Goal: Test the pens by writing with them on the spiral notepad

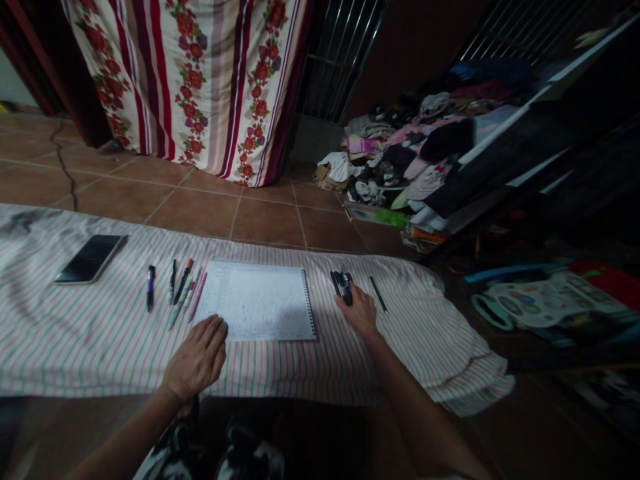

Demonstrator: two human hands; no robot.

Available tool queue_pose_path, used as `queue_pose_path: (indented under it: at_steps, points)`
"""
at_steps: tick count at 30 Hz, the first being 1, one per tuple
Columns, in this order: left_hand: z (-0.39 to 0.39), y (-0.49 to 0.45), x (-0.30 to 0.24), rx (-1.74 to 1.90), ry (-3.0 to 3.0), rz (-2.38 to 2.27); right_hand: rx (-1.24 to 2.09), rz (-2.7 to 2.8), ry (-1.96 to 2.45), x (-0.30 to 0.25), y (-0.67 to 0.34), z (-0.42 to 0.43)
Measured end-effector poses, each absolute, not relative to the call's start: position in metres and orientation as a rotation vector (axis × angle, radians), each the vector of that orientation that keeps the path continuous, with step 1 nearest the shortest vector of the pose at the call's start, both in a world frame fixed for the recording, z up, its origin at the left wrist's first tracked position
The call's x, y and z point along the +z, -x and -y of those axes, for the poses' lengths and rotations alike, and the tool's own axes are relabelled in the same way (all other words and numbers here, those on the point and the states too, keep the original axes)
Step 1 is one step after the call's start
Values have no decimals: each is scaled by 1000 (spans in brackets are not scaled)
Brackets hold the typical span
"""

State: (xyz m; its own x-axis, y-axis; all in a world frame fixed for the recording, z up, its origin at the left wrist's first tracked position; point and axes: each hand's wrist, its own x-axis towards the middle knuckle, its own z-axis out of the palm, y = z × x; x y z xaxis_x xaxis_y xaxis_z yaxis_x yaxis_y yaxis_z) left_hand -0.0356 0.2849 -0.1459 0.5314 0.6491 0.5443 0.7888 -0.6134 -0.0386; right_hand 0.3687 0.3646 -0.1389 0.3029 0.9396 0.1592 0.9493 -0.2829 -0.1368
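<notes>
Taking the notebook as the middle of our clock, we find the phone (91, 259) between nine and ten o'clock, lying flat on the striped cloth (300, 365). Toward nine o'clock we see a purple-and-black pen (151, 288), then, nearer the page, a row of several pens (181, 301), the pink one just beside the paper. At about half past seven the left hand (200, 353) rests palm down over the notebook's near left corner, its fingers narrow, side by side and slightly bent. The notebook (270, 300) lies open with its spiral edge at three o'clock. Beyond that edge, also toward three, the right hand (361, 312) has its fingers close together at some dark pens (346, 287); we cannot tell whether they grip or only touch. Farther out at three lies a dark pencil (379, 295).
</notes>
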Motion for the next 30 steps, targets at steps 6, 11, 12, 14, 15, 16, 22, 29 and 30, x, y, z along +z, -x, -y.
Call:
queue_pose_path:
  at_steps: [6, 11, 12, 14, 15, 16, 22, 29, 30]
  points:
    - [-285, 36, -145, -675, 2508, 1197, -245, 1815, 2305, -150, -355, -363]
    - [-286, 35, -147, -709, 2503, 1218, -389, 1795, 2132, -164, -359, -361]
    - [-286, 36, -147, -727, 2500, 1218, -404, 1793, 2098, -166, -360, -360]
    - [-285, 38, -145, -765, 2496, 1214, -422, 1787, 2043, -169, -362, -360]
    - [-284, 38, -143, -788, 2495, 1209, -426, 1781, 2015, -171, -364, -361]
    - [-282, 37, -140, -815, 2494, 1205, -425, 1772, 1983, -172, -365, -361]
    - [-276, -36, -114, -910, 2705, 1012, -398, 1720, 1822, -183, -371, -364]
    - [-316, -197, -110, -652, 2834, 965, -312, 1692, 1743, -184, -373, -363]
    - [-321, -209, -115, -644, 2797, 1036, -276, 1685, 1727, -183, -372, -362]
